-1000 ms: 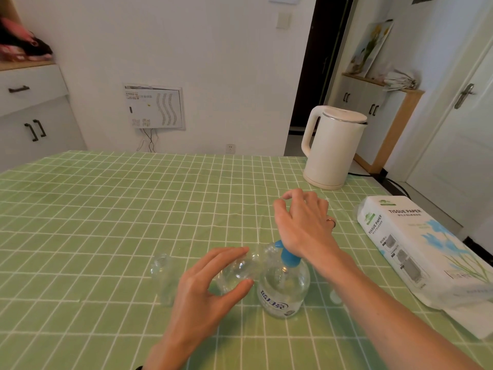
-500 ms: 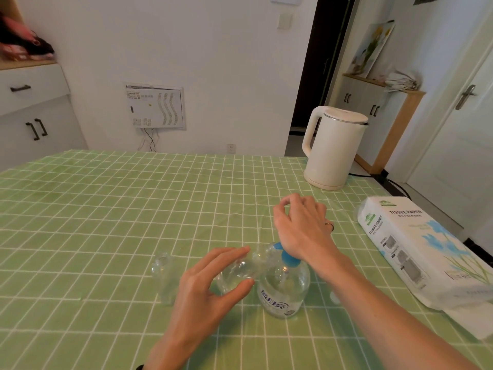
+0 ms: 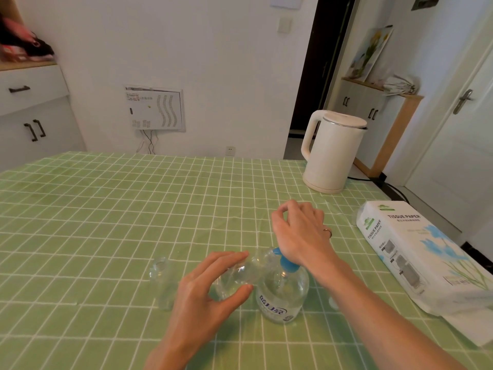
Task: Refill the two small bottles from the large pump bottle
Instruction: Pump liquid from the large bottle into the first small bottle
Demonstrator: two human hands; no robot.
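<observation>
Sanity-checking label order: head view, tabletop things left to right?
Standing small bottle → left hand holding the second small bottle → large pump bottle → kettle → tissue paper pack. Right hand left out: it overlaps the pump bottle.

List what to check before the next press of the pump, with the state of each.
1. Left hand grips the small bottle, which is tilted toward the pump: ok.
2. Small bottle's mouth lines up with the nozzle of the blue pump: cannot tell, the clear plastic blurs there.
3. Right hand rests on top of the pump: ok.
4. Large pump bottle stands upright on the green tablecloth: ok.
5. Fill level in the held bottle: cannot tell.
6. Second small bottle stands upright, left of the left hand: ok.
</observation>
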